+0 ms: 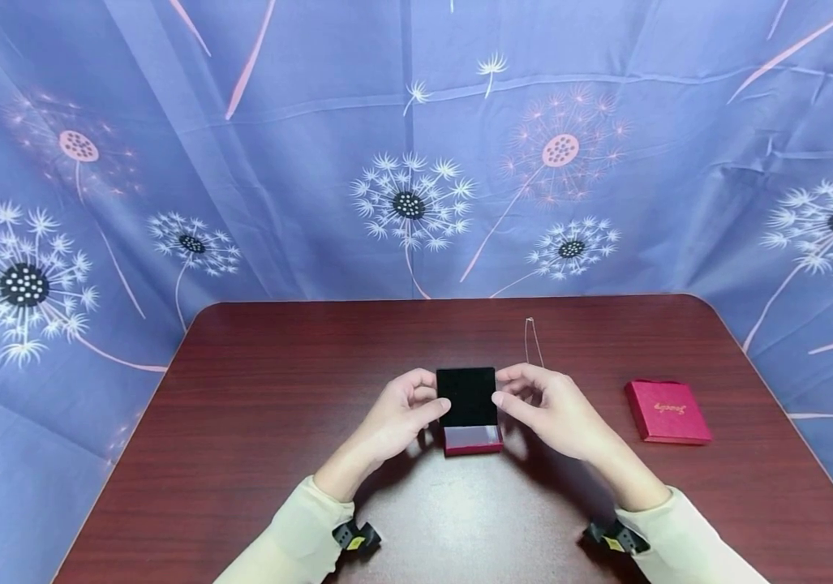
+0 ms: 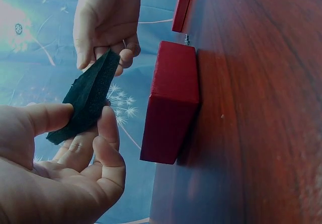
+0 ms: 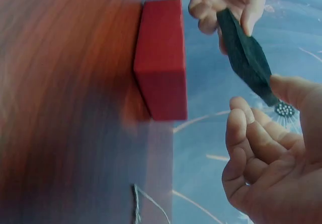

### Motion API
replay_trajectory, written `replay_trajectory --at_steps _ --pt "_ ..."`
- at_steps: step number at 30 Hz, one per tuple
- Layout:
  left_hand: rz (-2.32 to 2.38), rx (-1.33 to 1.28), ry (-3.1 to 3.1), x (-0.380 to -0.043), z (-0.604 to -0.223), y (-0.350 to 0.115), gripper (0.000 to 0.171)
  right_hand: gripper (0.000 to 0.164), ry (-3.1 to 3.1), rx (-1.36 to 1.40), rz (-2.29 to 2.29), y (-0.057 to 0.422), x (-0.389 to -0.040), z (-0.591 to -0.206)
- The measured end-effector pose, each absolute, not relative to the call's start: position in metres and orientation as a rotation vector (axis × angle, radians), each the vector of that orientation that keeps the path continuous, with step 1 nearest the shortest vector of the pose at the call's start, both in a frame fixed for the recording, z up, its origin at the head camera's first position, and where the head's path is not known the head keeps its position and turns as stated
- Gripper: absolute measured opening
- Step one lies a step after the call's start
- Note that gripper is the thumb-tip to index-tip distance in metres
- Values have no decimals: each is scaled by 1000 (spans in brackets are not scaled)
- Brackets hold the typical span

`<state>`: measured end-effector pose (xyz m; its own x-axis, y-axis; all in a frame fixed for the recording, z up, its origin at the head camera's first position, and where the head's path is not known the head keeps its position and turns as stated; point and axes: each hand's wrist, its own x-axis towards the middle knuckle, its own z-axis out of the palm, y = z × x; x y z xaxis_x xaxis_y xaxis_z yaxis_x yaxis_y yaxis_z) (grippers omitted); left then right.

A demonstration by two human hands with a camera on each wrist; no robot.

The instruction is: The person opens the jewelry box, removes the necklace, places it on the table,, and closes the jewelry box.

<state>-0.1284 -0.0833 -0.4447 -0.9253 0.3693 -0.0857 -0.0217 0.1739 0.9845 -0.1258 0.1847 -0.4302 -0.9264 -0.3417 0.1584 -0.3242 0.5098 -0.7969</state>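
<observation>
Left hand (image 1: 400,418) and right hand (image 1: 556,412) hold 1 pad (image 1: 469,396) between them.

Cream sleeves (image 1: 292,535), black wrist cameras (image 1: 369,538), yellow labels (image 1: 354,543).

A dark reddish-brown table (image 1: 285,349) with streaked wood grain and rounded far corners fills the lower part of the head view. Behind the table and down past both its sides hangs a creased blue cloth (image 1: 299,162), printed with white dandelions (image 1: 409,204) and pink dandelions (image 1: 560,150). A vertical crease rises behind the table's middle, and a pale patch of reflected light (image 1: 452,519) whitens the table's near part.
</observation>
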Motion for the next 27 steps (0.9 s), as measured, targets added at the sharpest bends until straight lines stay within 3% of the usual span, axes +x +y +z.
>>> replay_trajectory --at_steps 27 --pt "1819 341 2171 -131 -444 -82 35 15 2602 -461 -1534 181 -123 -431"
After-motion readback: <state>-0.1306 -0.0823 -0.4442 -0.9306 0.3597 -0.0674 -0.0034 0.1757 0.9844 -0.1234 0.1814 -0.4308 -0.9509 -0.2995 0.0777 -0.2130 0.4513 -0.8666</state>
